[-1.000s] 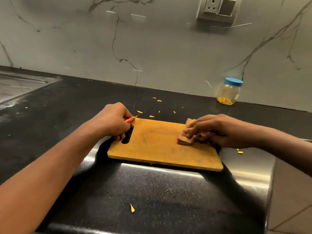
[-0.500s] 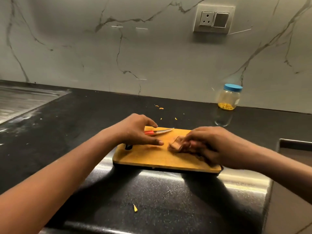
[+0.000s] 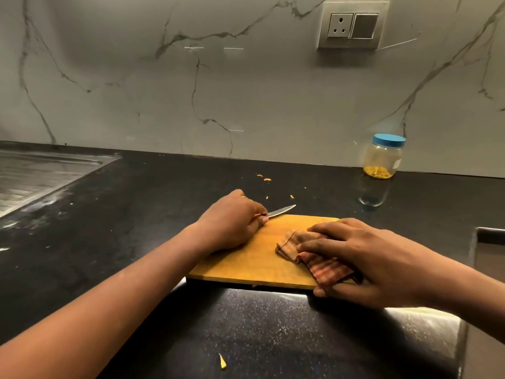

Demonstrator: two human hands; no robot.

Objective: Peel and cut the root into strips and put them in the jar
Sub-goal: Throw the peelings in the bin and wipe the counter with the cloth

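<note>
A wooden cutting board lies on the black counter in front of me. My left hand grips a small knife at the board's far left corner, its blade pointing right and away. My right hand presses a folded checked cloth onto the board's right side, fingers spread over it. The clear jar with a blue lid stands at the back right by the wall, yellow strips in its bottom. No whole root is in view.
Small yellow scraps lie on the counter behind the board, and one scrap lies near me. A steel sink drainboard is at the left. A recessed edge sits at the far right. A wall socket is above.
My left hand went from holding the board's handle end to picking up the knife. My right hand slid the cloth across the board. The camera view shifted upward.
</note>
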